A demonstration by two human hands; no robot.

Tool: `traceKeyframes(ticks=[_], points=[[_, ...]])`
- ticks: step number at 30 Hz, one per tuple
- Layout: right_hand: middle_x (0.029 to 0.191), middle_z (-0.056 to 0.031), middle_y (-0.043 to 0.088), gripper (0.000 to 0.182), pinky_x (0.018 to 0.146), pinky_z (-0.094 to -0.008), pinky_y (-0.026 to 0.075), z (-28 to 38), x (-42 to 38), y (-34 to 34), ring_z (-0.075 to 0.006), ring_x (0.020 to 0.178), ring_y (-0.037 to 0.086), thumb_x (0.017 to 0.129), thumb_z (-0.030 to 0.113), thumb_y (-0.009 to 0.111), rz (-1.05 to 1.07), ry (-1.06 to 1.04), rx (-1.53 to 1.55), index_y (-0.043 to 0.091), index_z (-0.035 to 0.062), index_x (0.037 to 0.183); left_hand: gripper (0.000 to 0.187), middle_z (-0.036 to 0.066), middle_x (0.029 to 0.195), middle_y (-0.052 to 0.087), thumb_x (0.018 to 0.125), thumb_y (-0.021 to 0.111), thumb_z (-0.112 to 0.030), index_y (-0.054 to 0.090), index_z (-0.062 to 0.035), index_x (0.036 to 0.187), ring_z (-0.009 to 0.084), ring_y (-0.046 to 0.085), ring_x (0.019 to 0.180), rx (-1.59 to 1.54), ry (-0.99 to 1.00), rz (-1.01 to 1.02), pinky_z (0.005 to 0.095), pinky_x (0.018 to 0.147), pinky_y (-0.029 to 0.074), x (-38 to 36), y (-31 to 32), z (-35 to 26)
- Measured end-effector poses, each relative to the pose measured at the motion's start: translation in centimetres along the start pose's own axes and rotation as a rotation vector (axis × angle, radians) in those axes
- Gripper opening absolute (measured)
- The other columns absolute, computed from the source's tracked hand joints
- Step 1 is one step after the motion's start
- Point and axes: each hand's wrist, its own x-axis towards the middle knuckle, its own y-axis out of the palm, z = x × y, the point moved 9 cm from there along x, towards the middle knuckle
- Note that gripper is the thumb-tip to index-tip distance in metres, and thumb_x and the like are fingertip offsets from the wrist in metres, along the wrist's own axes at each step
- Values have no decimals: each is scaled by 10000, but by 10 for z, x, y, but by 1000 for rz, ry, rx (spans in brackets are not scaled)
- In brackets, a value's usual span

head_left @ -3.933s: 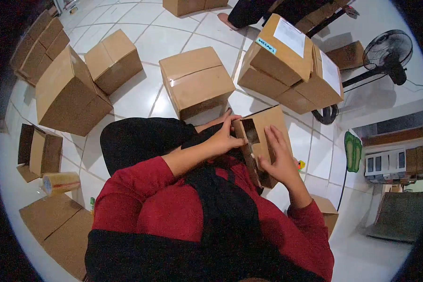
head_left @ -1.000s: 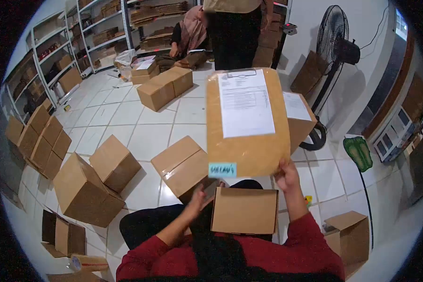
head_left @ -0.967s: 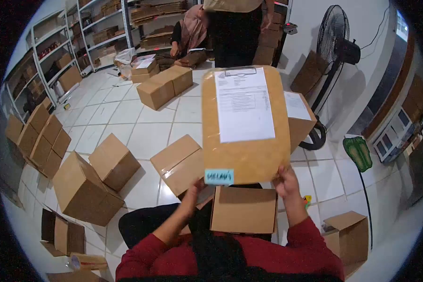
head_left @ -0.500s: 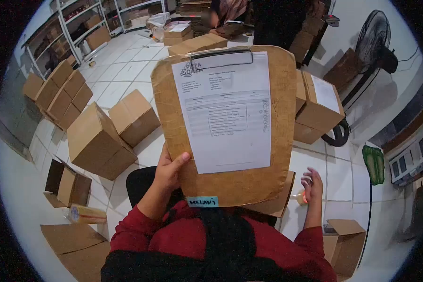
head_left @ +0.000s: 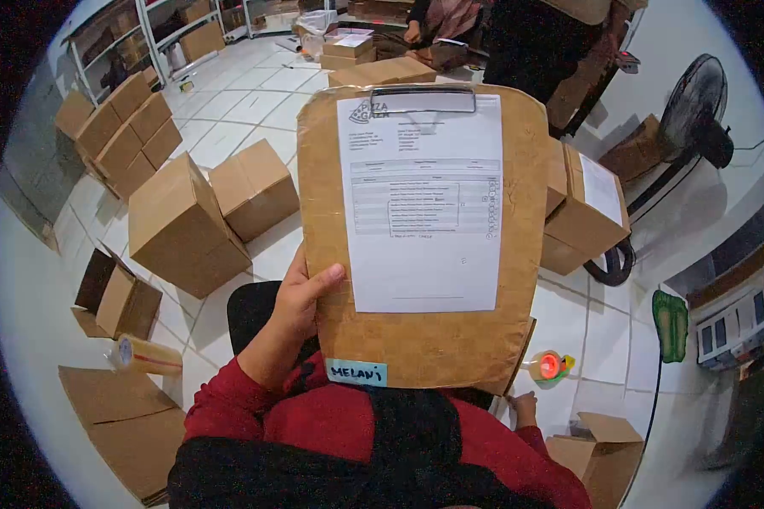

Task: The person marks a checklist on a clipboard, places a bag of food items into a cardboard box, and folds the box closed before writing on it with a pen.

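Note:
My left hand [head_left: 304, 293] grips the left edge of a brown clipboard [head_left: 424, 348], thumb on its front. A printed sheet [head_left: 424, 280] lies under the metal clip [head_left: 423, 100] at the top, and a blue name label [head_left: 356, 372] is stuck at the lower left. My right hand [head_left: 525, 409] is low beside the clipboard's lower right, near the edge of a cardboard piece [head_left: 522, 356]; its fingers are mostly too small and hidden to read. Just beyond it a tape roll with an orange core [head_left: 551, 366] rests on the floor.
Closed boxes [head_left: 174, 225] stand on the left, with an open box [head_left: 127, 305] and a large tape roll [head_left: 148, 355] nearer. Stacked boxes [head_left: 581, 208], a fan [head_left: 692, 110] and an open box [head_left: 598, 454] are at right. Another person [head_left: 441, 30] sits at the back.
My right hand has moved down and left, away from the tape roll, which now shows fully. The clipboard has shifted slightly right in view and sits more upright, still in my left hand.

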Motion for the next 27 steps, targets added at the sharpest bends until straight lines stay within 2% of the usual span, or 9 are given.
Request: traceKeyframes(ticks=[4,6,8,11,15,17,18,20,27], points=[[1043,-263,434,821,794,-385,410,6,-7,-4,-373,991,427,575,358,694,-44,-46,106,275,-123,1093,515,110,1075,454,743,527,-89,274,-16,1186,182,459,977,-23,8,17,318,827,372,0,1,0],[1012,-291,454,866,773,-376,424,7,7,9,-383,925,480,494,380,743,-105,-128,68,294,-111,1048,514,109,1069,457,741,534,-90,278,-14,1181,179,457,977,-50,-12,57,316,834,365,-3,8,-2],[1009,-294,455,784,759,-386,426,13,-7,-1,-391,924,479,542,370,711,-109,-116,125,317,-110,1020,511,109,1066,458,741,534,-89,280,-14,1178,177,456,976,-52,-8,57,316,834,364,-4,8,-3],[1004,-252,447,534,740,-428,414,25,-13,7,-382,928,449,663,281,615,20,-122,97,351,-35,1003,506,107,1060,461,741,533,-88,283,-15,1175,173,455,976,-47,-1,64,316,833,364,-4,9,-6],[1085,-248,391,563,764,-431,402,33,-25,1,-377,963,433,682,288,595,-105,-204,36,334,3,1092,498,106,1058,463,742,531,-84,289,-16,1173,169,457,974,-28,18,66,315,828,368,-4,8,-6],[1200,-231,299,677,834,-432,358,40,-8,16,-377,1047,373,682,239,602,-392,-569,89,238,37,1216,495,106,1060,462,743,530,-82,291,-17,1172,170,458,973,-42,19,73,312,826,370,-4,7,-5],[1200,-231,299,677,834,-432,358,34,13,40,-377,1047,373,682,239,602,-392,-568,89,238,37,1216,491,106,1063,461,744,528,-81,293,-17,1171,170,459,972,-56,24,79,309,823,372,-4,7,-5],[1282,-179,227,737,920,-418,275,57,20,86,-361,1134,283,736,316,537,-507,-825,-561,107,78,1286,489,107,1065,461,746,527,-80,292,-16,1171,171,460,972,-59,15,74,309,823,373,-4,7,-6],[1301,-158,154,780,930,-412,175,54,18,78,-343,1160,204,723,324,553,-346,-763,-480,74,84,1289,487,113,1076,458,753,520,-76,285,-14,1176,182,461,981,-60,16,74,320,831,373,-4,4,-4]])
